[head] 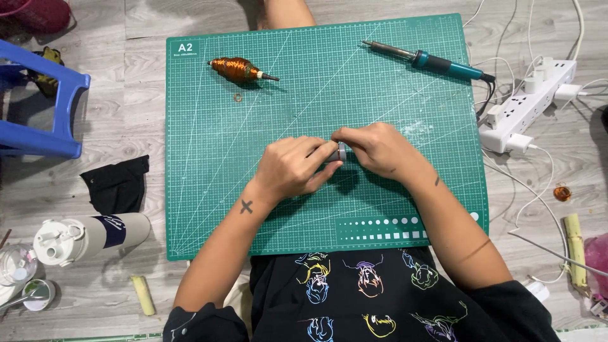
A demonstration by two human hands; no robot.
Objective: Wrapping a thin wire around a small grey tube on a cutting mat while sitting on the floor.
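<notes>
Head view: your left hand [288,168] and right hand [373,147] pinch a small grey cylinder [338,152] between them at mid cutting mat [209,190], axis left-right.

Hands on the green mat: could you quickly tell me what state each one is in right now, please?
Left hand: closed on a small grey cylindrical part.
Right hand: fingers pinched on the same part from the other side.

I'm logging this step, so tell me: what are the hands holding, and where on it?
Both hands, left hand and right hand, pinch a small grey cylindrical part between their fingertips above the green cutting mat. Only one end shows; the exact grip point is hidden.
</notes>
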